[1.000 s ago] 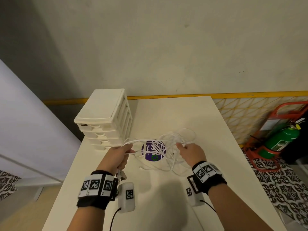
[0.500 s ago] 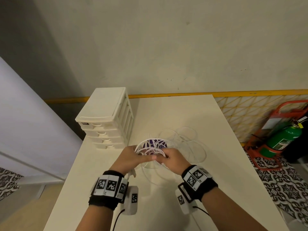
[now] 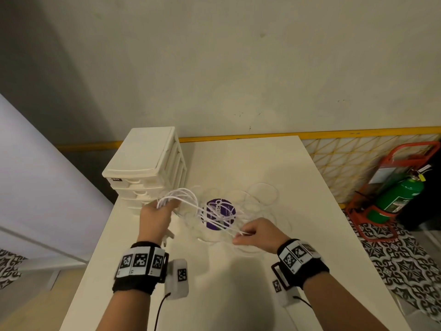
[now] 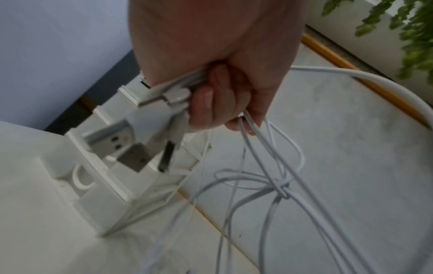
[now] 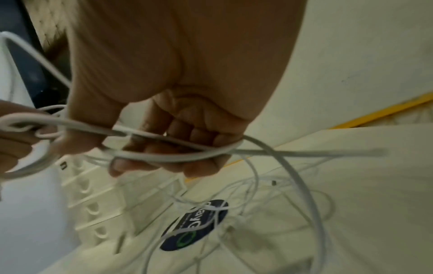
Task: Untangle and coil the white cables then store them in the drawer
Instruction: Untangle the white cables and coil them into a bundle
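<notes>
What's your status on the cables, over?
Left hand grips bunched cables with plugs. Right hand pinches strands. Knot still tangled between them. Drawers shut.

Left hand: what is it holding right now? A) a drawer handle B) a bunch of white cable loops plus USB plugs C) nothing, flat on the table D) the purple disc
B: the left hand is curled round several strands of the white cables, with the USB plugs hanging below the fist; the drawer unit beside it is untouched.
</notes>
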Demonstrator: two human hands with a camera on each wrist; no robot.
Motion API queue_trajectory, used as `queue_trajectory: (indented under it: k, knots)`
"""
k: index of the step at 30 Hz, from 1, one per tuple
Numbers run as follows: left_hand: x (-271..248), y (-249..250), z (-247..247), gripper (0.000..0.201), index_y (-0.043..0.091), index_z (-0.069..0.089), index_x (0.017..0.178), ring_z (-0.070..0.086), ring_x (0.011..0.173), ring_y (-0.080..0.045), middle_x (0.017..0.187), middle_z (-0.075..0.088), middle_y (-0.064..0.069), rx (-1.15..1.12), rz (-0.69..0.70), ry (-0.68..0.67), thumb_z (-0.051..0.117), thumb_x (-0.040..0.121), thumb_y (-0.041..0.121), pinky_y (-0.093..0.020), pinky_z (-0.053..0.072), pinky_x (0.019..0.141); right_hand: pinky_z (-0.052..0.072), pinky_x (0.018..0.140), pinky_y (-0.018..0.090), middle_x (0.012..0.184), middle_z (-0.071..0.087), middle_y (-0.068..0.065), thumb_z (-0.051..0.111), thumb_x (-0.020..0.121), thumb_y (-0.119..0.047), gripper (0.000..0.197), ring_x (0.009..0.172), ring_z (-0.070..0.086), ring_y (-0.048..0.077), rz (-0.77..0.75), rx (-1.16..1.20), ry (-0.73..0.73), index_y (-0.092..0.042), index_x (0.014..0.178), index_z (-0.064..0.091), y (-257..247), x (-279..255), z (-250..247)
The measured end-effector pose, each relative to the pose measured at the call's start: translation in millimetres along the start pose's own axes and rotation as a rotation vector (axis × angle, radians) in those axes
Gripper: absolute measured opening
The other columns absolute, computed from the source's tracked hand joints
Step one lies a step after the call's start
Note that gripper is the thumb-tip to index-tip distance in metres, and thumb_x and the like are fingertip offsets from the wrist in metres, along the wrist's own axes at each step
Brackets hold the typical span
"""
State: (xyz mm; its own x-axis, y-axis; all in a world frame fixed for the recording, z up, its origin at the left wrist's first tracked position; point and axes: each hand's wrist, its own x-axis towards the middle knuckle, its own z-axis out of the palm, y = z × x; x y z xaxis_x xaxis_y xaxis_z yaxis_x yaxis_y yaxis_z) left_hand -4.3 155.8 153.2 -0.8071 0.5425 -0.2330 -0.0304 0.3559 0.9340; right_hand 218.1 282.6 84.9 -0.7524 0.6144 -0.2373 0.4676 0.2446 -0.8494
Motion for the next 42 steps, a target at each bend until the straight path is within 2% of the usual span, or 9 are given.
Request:
queue_trajectory:
  k: [9, 13, 18, 22, 26, 30, 35, 38, 42]
  knots:
    - [8, -6, -28, 0.031, 0.007, 0.046, 0.064, 0.038, 0.060, -0.024, 0.064, 0.040, -0.011, -0.101, -0.057, 0.161, 0.068, 0.082, 0.019, -0.030, 0.034, 0.054, 0.035, 0.053, 0.016, 0.050, 0.046, -0.010, 0.078, 0.073, -0.011, 0.018, 0.047, 0.041, 0.002, -0.068, 0.004, 0.413, -0.020, 0.069, 0.063, 5, 2, -47]
    - [9, 0, -23, 0.029, 0.008, 0.048, 0.066, 0.043, 0.064, -0.026, 0.069, 0.044, -0.012, -0.105, -0.036, 0.159, 0.068, 0.082, 0.021, -0.035, 0.041, 0.060, 0.049, 0.070, 0.034, 0.062, 0.062, -0.001, 0.060, 0.085, -0.004, 0.019, 0.060, 0.058, 0.013, -0.085, 0.302, 0.668, -0.022, 0.078, 0.064, -5, 10, -58]
    - [6, 4, -11, 0.030, 0.007, 0.047, 0.063, 0.037, 0.051, -0.023, 0.064, 0.040, -0.009, -0.016, -0.018, 0.071, 0.065, 0.085, 0.020, -0.017, 0.032, 0.031, 0.051, 0.075, 0.037, 0.075, 0.071, 0.013, 0.041, 0.093, -0.051, 0.046, 0.076, 0.068, 0.025, 0.096, 0.702, 0.478, -0.013, 0.092, 0.066, -45, 8, -63]
    - [-1, 0, -2, 0.036, 0.006, 0.054, 0.062, 0.047, 0.045, -0.028, 0.055, 0.039, -0.010, 0.043, 0.004, -0.011, 0.068, 0.086, 0.030, -0.021, 0.035, 0.032, 0.046, 0.095, 0.042, 0.087, 0.069, 0.017, 0.037, 0.068, -0.082, 0.084, 0.089, 0.065, 0.028, -0.051, 0.850, 0.288, -0.010, 0.099, 0.067, -71, 12, -66]
    - [-16, 1, 13, 0.030, 0.010, 0.067, 0.073, 0.051, 0.039, -0.024, 0.049, 0.048, -0.003, 0.013, 0.081, -0.211, 0.076, 0.078, 0.038, -0.025, 0.039, 0.034, 0.045, 0.094, 0.041, 0.096, 0.062, 0.023, 0.030, 0.070, -0.078, 0.092, 0.093, 0.063, 0.031, -0.233, 1.135, 0.022, -0.004, 0.114, 0.060, -96, 13, -61]
    - [-27, 5, 27, 0.025, 0.013, 0.073, 0.091, 0.060, 0.050, -0.011, 0.068, 0.072, -0.002, 0.029, 0.164, -0.296, 0.085, 0.069, 0.018, -0.031, 0.050, 0.045, 0.046, 0.091, 0.045, 0.085, 0.066, 0.018, 0.021, 0.072, -0.077, 0.093, 0.088, 0.063, 0.033, -0.286, 1.108, -0.191, -0.003, 0.115, 0.057, -112, 13, -38]
    - [-36, 7, 33, 0.020, 0.009, 0.066, 0.079, 0.059, 0.047, -0.003, 0.052, 0.065, 0.008, -0.058, 0.203, -0.331, 0.080, 0.069, -0.001, -0.016, 0.044, 0.044, 0.046, 0.075, 0.043, 0.078, 0.064, 0.017, 0.020, 0.073, -0.077, 0.094, 0.078, 0.062, 0.030, -0.279, 1.062, -0.360, 0.000, 0.110, 0.059, -106, 9, -15]
    - [-29, 5, 30, 0.025, 0.017, 0.070, 0.086, 0.061, 0.058, -0.013, 0.063, 0.068, 0.003, -0.058, 0.177, -0.274, 0.082, 0.069, 0.005, -0.029, 0.049, 0.052, 0.048, 0.079, 0.041, 0.065, 0.063, 0.013, 0.024, 0.068, -0.078, 0.095, 0.065, 0.060, 0.027, -0.272, 1.056, -0.401, 0.002, 0.105, 0.059, -103, 7, -13]
    - [-25, 2, 23, 0.020, 0.008, 0.072, 0.085, 0.061, 0.057, -0.011, 0.063, 0.067, 0.004, 0.036, 0.156, -0.456, 0.083, 0.070, 0.012, -0.031, 0.050, 0.057, 0.049, 0.064, 0.032, 0.060, 0.061, 0.009, 0.033, 0.066, -0.083, 0.096, 0.057, 0.056, 0.023, -0.258, 1.052, -0.464, 0.002, 0.105, 0.059, -95, 6, -14]
